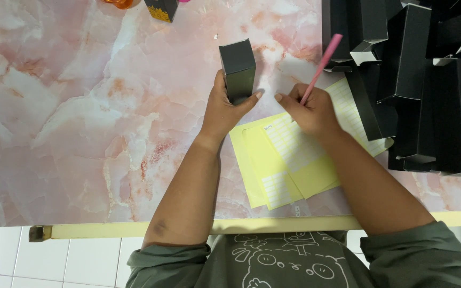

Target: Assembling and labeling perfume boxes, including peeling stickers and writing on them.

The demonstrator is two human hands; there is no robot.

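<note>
Matte black cardboard forms the small box (237, 70), a tall narrow carton with a square closed top end that faces the camera and plain sides with no marking visible; it stands upright on the pink marbled tabletop (81, 122). The left hand (223, 109) grips it low down, thumb on the right face and the other fingers wrapped behind the left face, so the upper part of the box rises clear above the fingertips. The right hand (309, 110) is closed around a pink pen (321, 68), whose shaft slants up and to the right from between the fingers, the writing end hidden under the hand; its extended fingertip lies just beside the left thumb, apart from the box. Under the right hand and trailing back toward the wrist lie yellow label sheets (289, 160), overlapping, with rows of white ruled stickers on them; 1 corner of the stack reaches just below the left palm. Beyond the right knuckles, to the right, a heap of black cartons (428, 80) like the held one lies crowded together, some with open white-lined flaps. Far above the left fingers, at the table's far edge, sits a dark box with gold print (162, 9) next to an orange object (117, 3), cut off by the frame
</note>
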